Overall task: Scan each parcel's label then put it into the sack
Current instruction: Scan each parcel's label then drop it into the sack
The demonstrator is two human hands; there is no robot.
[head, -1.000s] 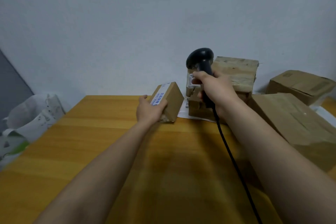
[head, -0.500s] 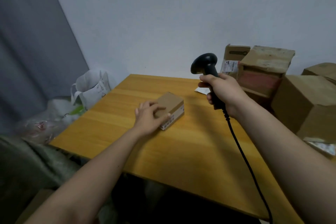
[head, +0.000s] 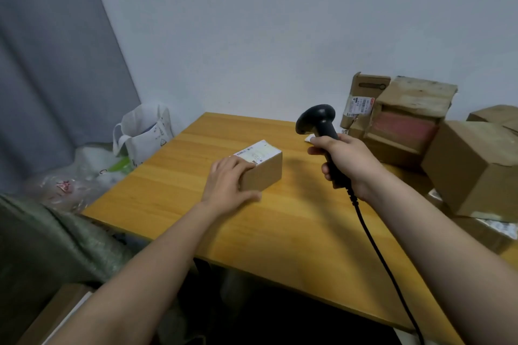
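Note:
A small brown cardboard parcel (head: 263, 166) lies on the wooden table (head: 280, 232) with its white label facing up. My left hand (head: 229, 185) grips the parcel's near end, fingers over the top and thumb along the side. My right hand (head: 347, 165) holds a black corded barcode scanner (head: 318, 120) upright, to the right of the parcel and slightly above it, its head turned towards the parcel. A grey-green sack (head: 47, 246) lies at the lower left, beside the table's left edge.
Several cardboard boxes (head: 473, 165) are stacked at the table's right, one with a label (head: 358, 106). A white bag (head: 144, 131) and clear plastic bags (head: 64, 185) lie on the floor to the left. The scanner's cable (head: 384, 260) runs down the right side.
The parcel has been turned on the table so its label faces up. My left hand has shifted to its near end. The scanner has stayed to the right.

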